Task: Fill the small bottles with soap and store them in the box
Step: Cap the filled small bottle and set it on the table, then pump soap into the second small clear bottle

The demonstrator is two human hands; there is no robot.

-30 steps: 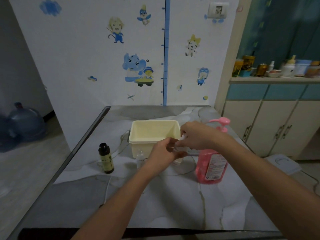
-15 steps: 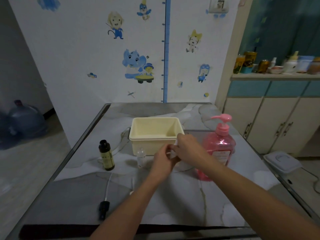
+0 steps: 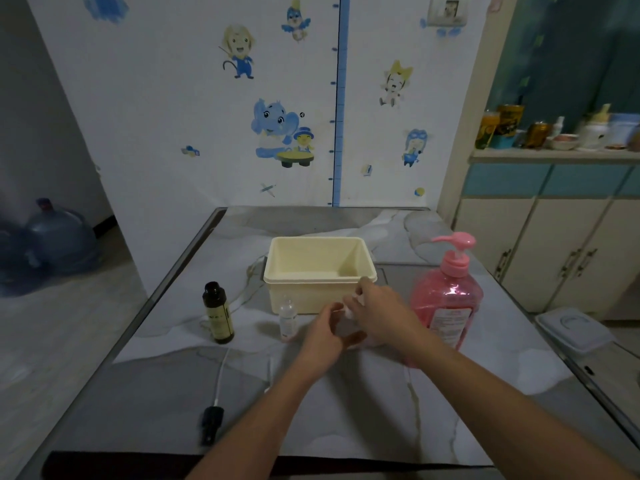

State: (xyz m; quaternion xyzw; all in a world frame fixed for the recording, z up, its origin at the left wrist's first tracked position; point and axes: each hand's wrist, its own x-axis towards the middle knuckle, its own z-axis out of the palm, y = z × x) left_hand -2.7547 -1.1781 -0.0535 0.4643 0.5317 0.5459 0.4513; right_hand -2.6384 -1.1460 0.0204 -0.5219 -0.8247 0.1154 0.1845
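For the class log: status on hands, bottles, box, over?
Left hand, right hand grip one small bottle. Box: nothing seen inside. Second bottle stands outside it. Nothing blocking.

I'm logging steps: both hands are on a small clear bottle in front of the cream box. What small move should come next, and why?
Likely twist the white cap with the right hand while the left hand steadies the small clear bottle. The right hand pinches its top, and the cream plastic box looks empty. Whether it's tightening or loosening is unclear.

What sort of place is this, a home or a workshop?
Probably a family home: cartoon stickers and a height chart on the wall, a cabinet topped with jars, and a big water jug on the floor.
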